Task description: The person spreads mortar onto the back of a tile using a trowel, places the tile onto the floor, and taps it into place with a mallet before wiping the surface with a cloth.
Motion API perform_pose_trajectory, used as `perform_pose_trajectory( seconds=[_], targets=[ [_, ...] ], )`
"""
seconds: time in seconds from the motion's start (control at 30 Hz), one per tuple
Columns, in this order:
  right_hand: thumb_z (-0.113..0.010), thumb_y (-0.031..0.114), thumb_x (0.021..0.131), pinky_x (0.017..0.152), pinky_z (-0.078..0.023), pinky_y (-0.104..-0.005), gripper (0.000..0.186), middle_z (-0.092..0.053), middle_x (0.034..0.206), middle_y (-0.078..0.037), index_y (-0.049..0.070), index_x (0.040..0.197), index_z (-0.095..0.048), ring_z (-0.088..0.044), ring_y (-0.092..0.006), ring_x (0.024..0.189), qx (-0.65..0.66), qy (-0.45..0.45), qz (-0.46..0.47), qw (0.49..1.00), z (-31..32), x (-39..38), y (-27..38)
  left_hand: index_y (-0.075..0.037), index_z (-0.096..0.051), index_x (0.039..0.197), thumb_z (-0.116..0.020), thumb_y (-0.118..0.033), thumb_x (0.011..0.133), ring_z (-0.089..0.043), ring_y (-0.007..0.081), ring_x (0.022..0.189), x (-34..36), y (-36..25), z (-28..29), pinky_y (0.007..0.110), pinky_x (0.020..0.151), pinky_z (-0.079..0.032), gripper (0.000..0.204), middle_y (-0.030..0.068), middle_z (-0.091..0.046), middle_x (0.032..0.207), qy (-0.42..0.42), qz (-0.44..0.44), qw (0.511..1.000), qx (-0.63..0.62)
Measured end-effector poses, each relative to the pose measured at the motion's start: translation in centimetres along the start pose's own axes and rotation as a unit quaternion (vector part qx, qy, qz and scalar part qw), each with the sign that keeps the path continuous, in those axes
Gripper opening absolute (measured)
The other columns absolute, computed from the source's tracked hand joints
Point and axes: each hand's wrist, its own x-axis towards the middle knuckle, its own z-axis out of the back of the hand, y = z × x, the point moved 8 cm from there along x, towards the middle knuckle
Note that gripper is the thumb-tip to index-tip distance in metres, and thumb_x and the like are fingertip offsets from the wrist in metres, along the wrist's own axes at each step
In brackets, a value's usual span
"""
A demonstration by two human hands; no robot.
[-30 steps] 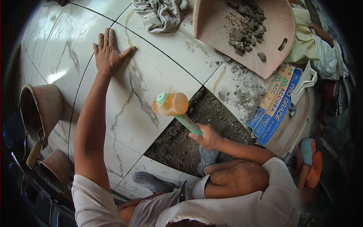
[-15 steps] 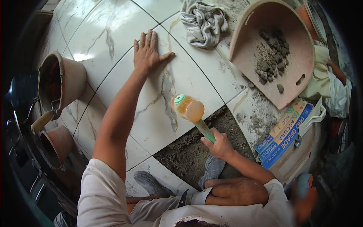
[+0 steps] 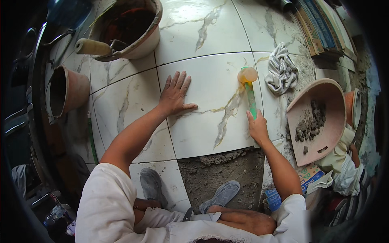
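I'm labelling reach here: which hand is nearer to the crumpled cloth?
Right. The right hand, gripping the mallet, is below and slightly left of the crumpled cloth in the picture; the left hand, spread on the white tile, is farther off to its left.

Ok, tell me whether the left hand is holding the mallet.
No, the right hand grips the mallet, while the left hand rests spread on a white tile.

We've moved our left grip (image 3: 173, 99) across the tile (image 3: 200, 135) from far-right corner to left edge, and the mallet (image 3: 248, 75) from near edge toward that corner.
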Motion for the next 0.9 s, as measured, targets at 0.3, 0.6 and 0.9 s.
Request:
perform_pose_trajectory(
  seconds=[0.3, 0.6, 0.9],
  targets=[
    [-0.054, 0.042, 0.100, 0.042, -0.040, -0.0254, 0.038, -0.049, 0.059, 0.000, 0.005, 0.093, -0.050, -0.047, -0.0071, 0.047, 0.262, -0.008, -0.005, 0.965, 4.0, -4.8, 7.1, -0.005, -0.020, 0.154, -0.042, -0.085, 0.076, -0.008, 0.0349, 0.149, -1.6, 1.6, -0.1, 0.051, 0.120, -0.007, 0.114, 0.0197, -0.014, 0.160, 0.004, -0.033, 0.999, -0.022],
    [-0.053, 0.047, 0.097, 0.070, -0.050, -0.0456, 0.051, -0.063, 0.075, -0.021, -0.003, 0.106, -0.055, -0.061, -0.0399, 0.068, 0.006, 0.042, -0.059, 0.997, -9.2, -7.7, 12.1, 0.002, -0.015, 0.152, -0.050, -0.081, 0.077, -0.007, 0.0348, 0.149, -4.3, 6.9, 0.0, 0.047, 0.122, -0.008, 0.117, 0.0220, -0.011, 0.159, 0.057, -0.064, 0.996, -0.020],
    [-0.058, 0.037, 0.098, 0.053, -0.048, -0.0288, 0.041, -0.056, 0.062, -0.004, -0.001, 0.108, -0.049, -0.061, -0.0109, 0.058, 0.410, -0.080, 0.044, 0.907, -8.1, -17.5, 13.2, -0.003, -0.015, 0.154, -0.051, -0.085, 0.072, -0.007, 0.0371, 0.149, -4.8, 7.3, -0.7, 0.051, 0.121, -0.008, 0.121, 0.0216, -0.010, 0.159, 0.066, -0.078, 0.995, 0.018]
  ],
)
